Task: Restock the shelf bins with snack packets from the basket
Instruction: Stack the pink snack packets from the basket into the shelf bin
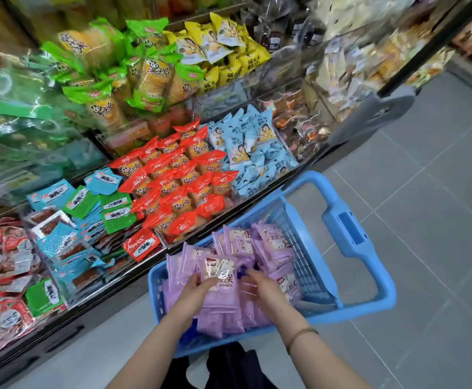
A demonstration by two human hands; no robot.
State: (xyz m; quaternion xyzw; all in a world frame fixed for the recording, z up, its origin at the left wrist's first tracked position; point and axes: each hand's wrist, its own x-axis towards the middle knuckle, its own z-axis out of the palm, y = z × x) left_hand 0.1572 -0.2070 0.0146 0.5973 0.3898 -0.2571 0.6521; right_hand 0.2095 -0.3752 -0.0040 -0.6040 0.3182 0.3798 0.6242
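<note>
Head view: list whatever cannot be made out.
Floor of the basket: head view, buried under purple packets.
Grip of the right hand: head view, fingers motion-blurred among packets.
Print on green packets, far left shelf: head view, motion blur.
Top shelves: head view, cut off by the upper edge.

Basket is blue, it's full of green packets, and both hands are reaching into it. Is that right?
Not quite. The head view shows that the packets in the blue basket are purple, not green. The rest holds: the left hand and the right hand both reach into it.
</note>
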